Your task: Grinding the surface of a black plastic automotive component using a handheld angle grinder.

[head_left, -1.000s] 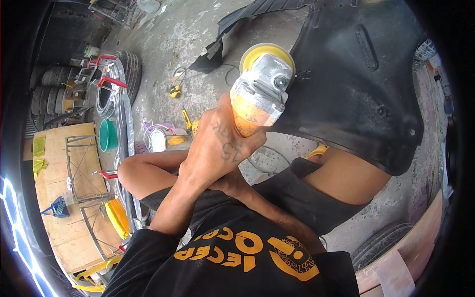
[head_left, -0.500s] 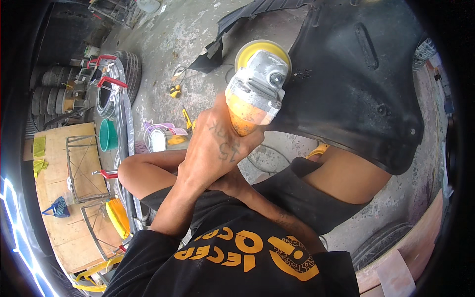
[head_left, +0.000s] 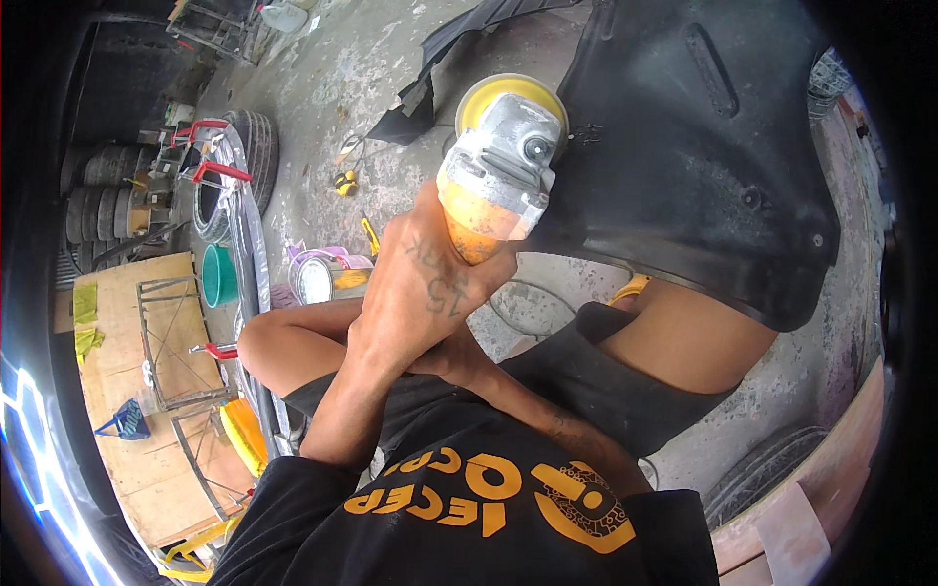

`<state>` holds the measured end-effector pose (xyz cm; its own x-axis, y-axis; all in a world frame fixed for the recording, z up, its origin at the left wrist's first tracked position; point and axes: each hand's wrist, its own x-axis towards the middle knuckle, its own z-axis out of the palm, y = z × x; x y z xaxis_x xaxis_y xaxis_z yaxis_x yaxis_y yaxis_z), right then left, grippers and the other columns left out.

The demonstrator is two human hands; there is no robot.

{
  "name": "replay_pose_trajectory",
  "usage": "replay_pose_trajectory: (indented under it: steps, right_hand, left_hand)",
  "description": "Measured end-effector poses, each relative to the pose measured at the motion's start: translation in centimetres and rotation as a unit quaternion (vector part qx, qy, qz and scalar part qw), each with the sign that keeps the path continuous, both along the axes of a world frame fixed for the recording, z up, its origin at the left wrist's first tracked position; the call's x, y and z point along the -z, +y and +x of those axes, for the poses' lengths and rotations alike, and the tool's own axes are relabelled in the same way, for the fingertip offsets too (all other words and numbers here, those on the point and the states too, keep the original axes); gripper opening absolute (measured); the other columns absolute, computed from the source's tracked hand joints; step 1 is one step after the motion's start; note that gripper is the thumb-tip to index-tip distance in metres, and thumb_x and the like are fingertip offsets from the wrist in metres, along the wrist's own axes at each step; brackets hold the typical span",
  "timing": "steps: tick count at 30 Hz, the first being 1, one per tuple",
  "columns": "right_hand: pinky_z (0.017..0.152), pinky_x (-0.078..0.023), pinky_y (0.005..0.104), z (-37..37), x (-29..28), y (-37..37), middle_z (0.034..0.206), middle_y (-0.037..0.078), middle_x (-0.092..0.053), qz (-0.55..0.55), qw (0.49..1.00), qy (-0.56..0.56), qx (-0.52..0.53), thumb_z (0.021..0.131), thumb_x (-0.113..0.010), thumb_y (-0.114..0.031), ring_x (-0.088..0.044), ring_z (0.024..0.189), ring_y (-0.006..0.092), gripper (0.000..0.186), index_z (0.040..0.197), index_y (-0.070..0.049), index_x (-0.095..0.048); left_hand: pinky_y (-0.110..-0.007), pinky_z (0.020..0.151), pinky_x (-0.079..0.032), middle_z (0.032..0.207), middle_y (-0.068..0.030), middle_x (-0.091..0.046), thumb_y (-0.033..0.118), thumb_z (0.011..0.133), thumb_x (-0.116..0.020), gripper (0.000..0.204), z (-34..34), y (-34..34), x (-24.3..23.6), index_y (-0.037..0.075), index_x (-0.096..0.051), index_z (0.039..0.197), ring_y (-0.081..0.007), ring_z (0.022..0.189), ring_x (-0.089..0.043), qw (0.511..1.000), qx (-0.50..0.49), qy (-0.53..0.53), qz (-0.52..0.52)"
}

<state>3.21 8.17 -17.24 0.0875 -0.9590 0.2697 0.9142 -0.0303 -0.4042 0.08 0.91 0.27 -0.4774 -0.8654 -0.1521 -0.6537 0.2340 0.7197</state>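
Note:
My left hand [head_left: 415, 278] is wrapped round the orange body of an angle grinder [head_left: 503, 161] with a scuffed silver head. Its round yellow disc [head_left: 481, 93] lies beside the left edge of a large black moulded panel [head_left: 684, 166]. Whether disc and panel touch, I cannot tell. My right hand [head_left: 449, 356] crosses under my left wrist, near the back end of the grinder. Its fingers are hidden behind my left hand and forearm.
The panel rests against my right leg. To the left are red clamps [head_left: 223, 173] on a long silvery piece, a tyre [head_left: 256, 161], a green bucket [head_left: 220, 275] and an open can [head_left: 314, 281]. A cable [head_left: 528, 327] loops over the stained concrete floor.
The grinder and my left hand sit slightly further left and up in the picture. The panel's lower edge has shifted up a little. My grip on the grinder looks the same.

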Motion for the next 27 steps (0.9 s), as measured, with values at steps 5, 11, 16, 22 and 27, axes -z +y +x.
replay_pose_trajectory:
  steps: [5, 11, 16, 22, 27]
  right_hand:
    - [0.1, -0.052, 0.0238, -0.4, -0.4, -0.3, 0.142, 0.004, -0.048, -0.045, 0.997, 0.059, 0.022, 0.09, -0.075, 0.0, -0.055, 0.121, 0.0099, 0.074, 0.149, -0.015, -0.034]
    - [0.069, -0.053, 0.0235, 1.3, -1.9, -0.7, 0.091, -0.004, -0.067, 0.016, 0.978, 0.035, 0.204, 0.097, -0.07, -0.014, -0.066, 0.076, 0.0083, 0.041, 0.137, -0.008, -0.06]
    - [0.073, -0.053, 0.0233, 1.7, -1.6, -0.6, 0.093, -0.004, -0.067, 0.101, 0.986, -0.015, 0.131, 0.098, -0.071, -0.018, -0.065, 0.078, 0.0077, 0.038, 0.134, -0.009, -0.062]
    - [0.077, -0.052, 0.0232, 2.1, -0.9, -0.6, 0.095, -0.004, -0.068, 0.202, 0.976, -0.076, 0.042, 0.098, -0.072, -0.023, -0.064, 0.081, 0.007, 0.035, 0.13, -0.009, -0.065]
    - [0.085, -0.05, 0.0244, 1.4, -1.2, -0.4, 0.105, -0.003, -0.064, 0.191, 0.98, -0.056, 0.023, 0.1, -0.069, -0.024, -0.062, 0.09, 0.0076, 0.036, 0.133, -0.011, -0.059]
  left_hand:
    - [-0.042, 0.083, -0.058, 0.099, -0.0244, -0.075, 0.01, 0.081, -0.077, 0.05, -0.1, 0.0, 0.0, -0.007, -0.057, 0.123, -0.0387, 0.094, -0.076, 0.999, 0.0, -0.01, -0.031]
    - [-0.041, 0.08, -0.059, 0.095, -0.0238, -0.075, 0.011, 0.08, -0.077, 0.049, -0.1, 0.0, 0.0, -0.007, -0.057, 0.121, -0.037, 0.09, -0.077, 0.999, 0.003, -0.027, -0.034]
    - [-0.041, 0.079, -0.058, 0.094, -0.0234, -0.075, 0.011, 0.08, -0.077, 0.049, 0.1, 0.0, 0.1, -0.007, -0.057, 0.121, -0.0364, 0.089, -0.077, 0.999, -0.001, -0.021, -0.035]
    - [-0.041, 0.08, -0.058, 0.095, -0.0237, -0.075, 0.011, 0.079, -0.077, 0.05, 0.0, 0.0, 0.1, -0.007, -0.057, 0.122, -0.0366, 0.089, -0.077, 0.999, 0.001, -0.013, -0.035]
    - [-0.041, 0.08, -0.058, 0.095, -0.0234, -0.075, 0.011, 0.079, -0.077, 0.05, 0.2, 0.0, 0.2, -0.007, -0.058, 0.122, -0.0363, 0.09, -0.077, 0.999, -0.001, -0.026, -0.038]
